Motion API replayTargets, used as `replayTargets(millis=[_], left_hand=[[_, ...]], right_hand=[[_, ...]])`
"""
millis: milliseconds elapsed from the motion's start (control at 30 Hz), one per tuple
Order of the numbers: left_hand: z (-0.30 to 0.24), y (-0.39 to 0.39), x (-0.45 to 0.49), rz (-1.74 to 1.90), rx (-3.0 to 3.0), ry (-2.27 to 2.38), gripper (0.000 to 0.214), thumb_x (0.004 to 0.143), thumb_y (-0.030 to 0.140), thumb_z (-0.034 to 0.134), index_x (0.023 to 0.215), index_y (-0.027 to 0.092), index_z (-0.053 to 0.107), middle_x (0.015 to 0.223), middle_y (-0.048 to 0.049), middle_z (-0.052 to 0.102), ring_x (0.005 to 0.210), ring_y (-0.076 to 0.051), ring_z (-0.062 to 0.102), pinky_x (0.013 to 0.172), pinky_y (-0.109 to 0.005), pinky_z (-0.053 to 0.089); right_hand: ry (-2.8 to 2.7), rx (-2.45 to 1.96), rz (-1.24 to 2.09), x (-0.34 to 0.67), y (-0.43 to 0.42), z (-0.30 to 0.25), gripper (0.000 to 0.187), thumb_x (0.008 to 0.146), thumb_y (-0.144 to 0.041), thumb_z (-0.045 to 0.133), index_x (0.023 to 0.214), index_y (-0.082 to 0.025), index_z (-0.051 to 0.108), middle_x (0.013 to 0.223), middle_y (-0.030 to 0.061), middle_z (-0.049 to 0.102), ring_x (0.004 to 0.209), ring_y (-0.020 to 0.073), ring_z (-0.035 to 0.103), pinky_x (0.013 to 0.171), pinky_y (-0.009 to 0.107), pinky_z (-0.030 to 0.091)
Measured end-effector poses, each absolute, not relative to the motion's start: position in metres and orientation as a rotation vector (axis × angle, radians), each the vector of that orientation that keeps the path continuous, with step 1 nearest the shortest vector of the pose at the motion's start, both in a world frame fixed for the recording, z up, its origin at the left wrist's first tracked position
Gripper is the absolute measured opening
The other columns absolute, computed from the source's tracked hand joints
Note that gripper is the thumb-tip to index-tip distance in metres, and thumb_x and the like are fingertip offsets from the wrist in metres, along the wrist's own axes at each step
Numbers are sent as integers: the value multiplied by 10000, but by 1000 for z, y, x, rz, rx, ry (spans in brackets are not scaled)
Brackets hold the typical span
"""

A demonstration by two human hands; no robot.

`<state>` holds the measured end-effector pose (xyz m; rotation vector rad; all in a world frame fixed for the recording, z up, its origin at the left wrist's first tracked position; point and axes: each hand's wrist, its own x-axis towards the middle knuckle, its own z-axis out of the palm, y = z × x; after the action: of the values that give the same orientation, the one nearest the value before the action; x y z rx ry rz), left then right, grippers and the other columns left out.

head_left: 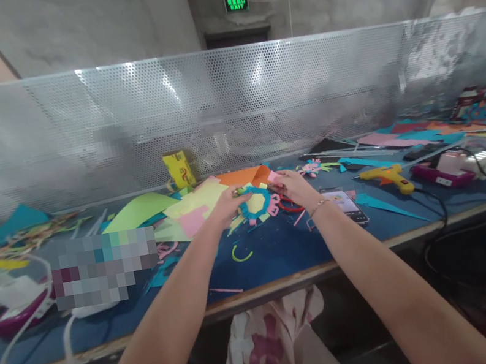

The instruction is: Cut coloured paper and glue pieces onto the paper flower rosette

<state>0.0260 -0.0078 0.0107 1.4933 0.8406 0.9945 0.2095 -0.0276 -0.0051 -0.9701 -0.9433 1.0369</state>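
A blue paper ring with small cut-out shapes around it is held above the blue tabletop. Pink looped paper sits on its right side. My left hand is closed on the ring's left edge, its fingertips partly hidden. At the ring's upper right, my right hand pinches a small pink paper piece. Red scissor-like handles lie beneath the right hand, partly covered by it. A curved green paper strip lies on the table nearer to me.
Coloured paper sheets spread behind and left of my hands. To the right are a phone, a yellow hot glue gun with its cord and a purple-based box. A yellow packet stands by the perforated metal screen.
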Motion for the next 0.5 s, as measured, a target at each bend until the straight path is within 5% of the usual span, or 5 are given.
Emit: replayTargets(millis=[233, 500], left_hand=[[12, -10, 23, 840, 1528, 831, 335, 511, 31, 659, 805, 145, 547, 671, -19, 601, 495, -88, 541, 425, -191, 376], [17, -16, 22, 865, 1561, 744, 278, 500, 67, 692, 734, 118, 551, 682, -34, 609, 583, -116, 575, 541, -238, 458]], right_hand=[[-967, -990, 1017, 209, -22, -16, 225, 614, -67, 530, 823, -151, 537, 852, 49, 600, 747, 89, 586, 753, 234, 475], [-976, -1077, 971, 210, -24, -14, 247, 611, -81, 544, 847, -148, 528, 799, 44, 600, 675, 95, 587, 675, 241, 489]])
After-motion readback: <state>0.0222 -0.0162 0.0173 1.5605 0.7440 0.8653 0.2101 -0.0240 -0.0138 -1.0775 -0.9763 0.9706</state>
